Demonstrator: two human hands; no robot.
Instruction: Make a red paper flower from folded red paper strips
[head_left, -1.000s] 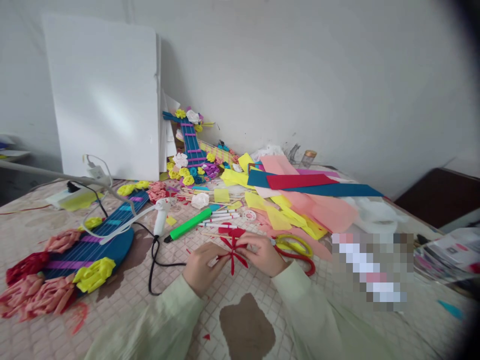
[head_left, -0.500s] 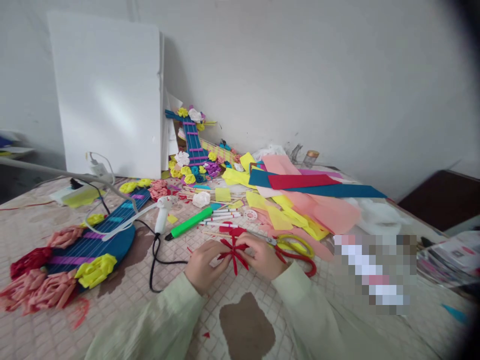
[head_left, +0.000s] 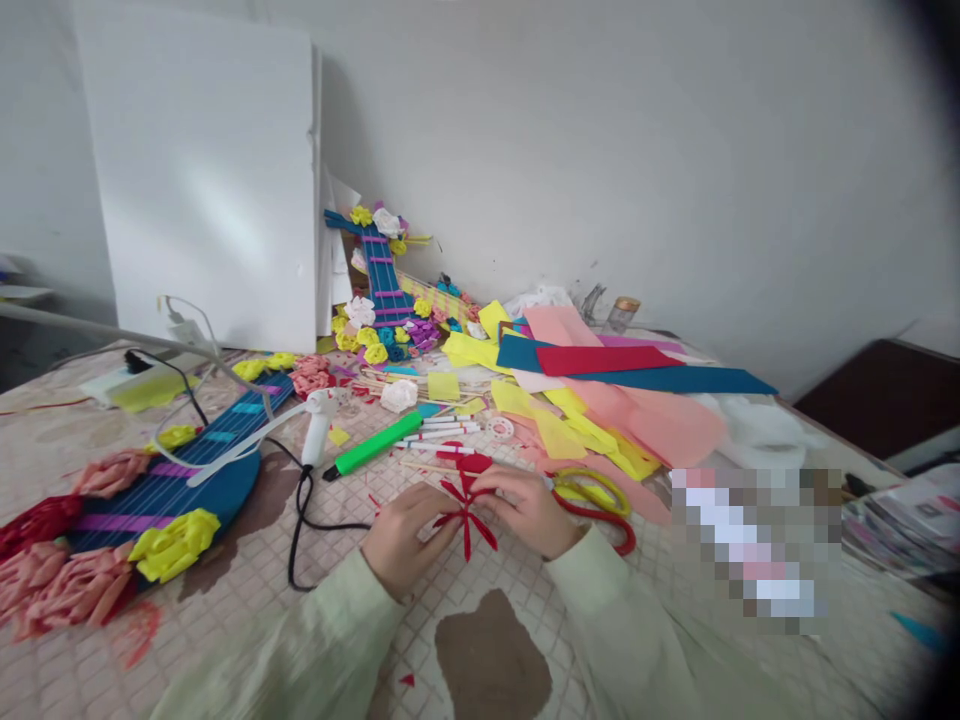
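Note:
Both hands meet over the tiled table at a small red paper flower [head_left: 466, 508] with thin spiky petals. My left hand [head_left: 405, 535] pinches its left side, fingers curled closed. From the right, my right hand [head_left: 526, 508] grips the same flower with closed fingers. Pale green sleeves cover both forearms. Just right of my right hand lie scissors [head_left: 596, 500] with yellow and red handles.
A green marker [head_left: 371, 447], thin pens and a white glue gun [head_left: 316, 430] with a black cord lie beyond the hands. A blue guitar-shaped craft [head_left: 180, 480] with paper flowers sits left. Coloured paper sheets [head_left: 615, 385] spread right. A white board [head_left: 202, 180] leans on the wall.
The hands stay together on the red flower, with only slight turning of it. The camera view has shifted a little.

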